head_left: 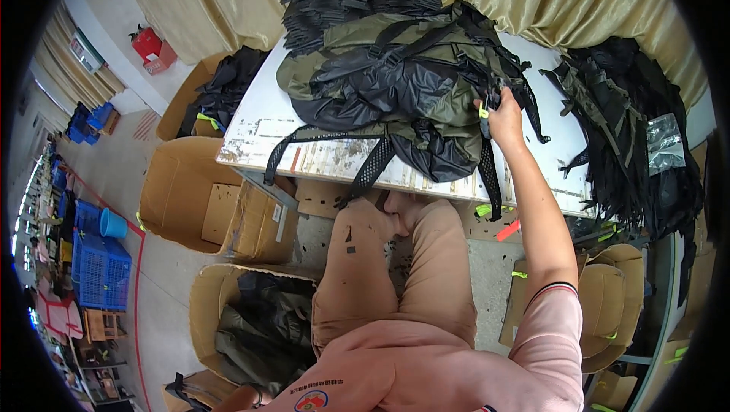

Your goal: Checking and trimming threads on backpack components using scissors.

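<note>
A black and olive-green backpack (388, 81) lies on the white worktable (247, 134), its straps spread and some hanging over the front edge. At its right side, my right hand (505, 117) is closed on something dark that I cannot make out. A small yellow-green tab (483, 111) shows by the fingers. My left hand (242, 398) is low at the lower left, beside a cardboard box, with a dark band at the wrist. Its fingers are hidden.
Stacked black pieces (327, 1) stand at the table's back. Black straps and fabric (635, 138) hang at the right. Cardboard boxes (171, 191) line the left, one holding dark fabric (262, 328). Another box (612, 298) stands at lower right. Blue crates (103, 267) are farther left.
</note>
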Motion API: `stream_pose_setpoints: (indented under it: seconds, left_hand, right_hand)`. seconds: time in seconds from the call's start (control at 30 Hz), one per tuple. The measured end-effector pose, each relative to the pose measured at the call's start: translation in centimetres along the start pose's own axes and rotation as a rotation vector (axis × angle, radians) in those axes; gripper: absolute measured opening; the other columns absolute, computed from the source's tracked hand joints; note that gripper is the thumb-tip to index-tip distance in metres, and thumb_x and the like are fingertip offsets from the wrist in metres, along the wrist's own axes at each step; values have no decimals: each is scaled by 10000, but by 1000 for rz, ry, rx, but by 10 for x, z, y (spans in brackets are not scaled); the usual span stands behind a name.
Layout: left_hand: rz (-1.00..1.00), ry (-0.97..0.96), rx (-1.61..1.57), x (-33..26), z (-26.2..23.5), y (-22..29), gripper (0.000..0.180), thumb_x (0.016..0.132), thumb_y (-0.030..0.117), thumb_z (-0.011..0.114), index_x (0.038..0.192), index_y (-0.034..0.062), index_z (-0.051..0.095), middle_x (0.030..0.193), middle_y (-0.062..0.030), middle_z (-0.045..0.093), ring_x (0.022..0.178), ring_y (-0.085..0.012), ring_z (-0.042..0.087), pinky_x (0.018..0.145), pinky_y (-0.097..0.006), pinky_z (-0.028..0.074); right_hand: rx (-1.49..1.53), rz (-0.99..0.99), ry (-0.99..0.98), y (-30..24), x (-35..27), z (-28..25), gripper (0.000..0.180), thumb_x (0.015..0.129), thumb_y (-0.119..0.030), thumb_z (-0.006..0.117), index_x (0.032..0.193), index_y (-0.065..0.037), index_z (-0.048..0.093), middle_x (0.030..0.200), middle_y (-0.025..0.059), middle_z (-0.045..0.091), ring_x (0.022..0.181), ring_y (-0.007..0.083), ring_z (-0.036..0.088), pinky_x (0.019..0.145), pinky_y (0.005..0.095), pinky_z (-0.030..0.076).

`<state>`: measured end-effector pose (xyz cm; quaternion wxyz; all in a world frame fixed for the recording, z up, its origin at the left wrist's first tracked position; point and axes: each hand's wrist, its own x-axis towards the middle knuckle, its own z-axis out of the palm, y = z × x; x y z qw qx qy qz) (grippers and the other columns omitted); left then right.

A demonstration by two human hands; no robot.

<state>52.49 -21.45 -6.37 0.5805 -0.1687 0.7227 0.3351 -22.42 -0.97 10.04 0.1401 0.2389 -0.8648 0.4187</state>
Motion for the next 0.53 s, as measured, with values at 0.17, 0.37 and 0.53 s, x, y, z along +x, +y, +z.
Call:
stream_pose_setpoints:
  seconds: [0.17, 0.37, 0.53]
  left_hand:
    - [324, 512, 144, -21, -135, 54, 259, 881, 345, 599, 871, 91, 649, 888, -66, 670, 809, -210, 611, 750, -352, 496]
    - [587, 1533, -6, -79, -454, 234, 224, 953, 214, 552, 907, 1, 606, 743, -105, 585, 673, -155, 545, 646, -292, 460]
    - [582, 1859, 516, -48, -633, 320, 326, 781, 48, 615, 1104, 59, 568, 1056, -190, 602, 1051, -310, 570, 956, -379, 414]
  right_hand:
    - [-91, -22, 92, -10, 43, 11, 299, 756, -136, 715, 978, -51, 533, 881, 226, 657, 887, 423, 623, 746, 470, 475]
    - [37, 1, 101, 34, 53, 71, 283, 761, -149, 709, 961, -62, 529, 878, 237, 648, 890, 433, 614, 733, 478, 477]
    - [363, 25, 207, 73, 27, 121, 298, 795, -186, 713, 996, -49, 540, 902, 240, 650, 896, 410, 628, 783, 470, 481]
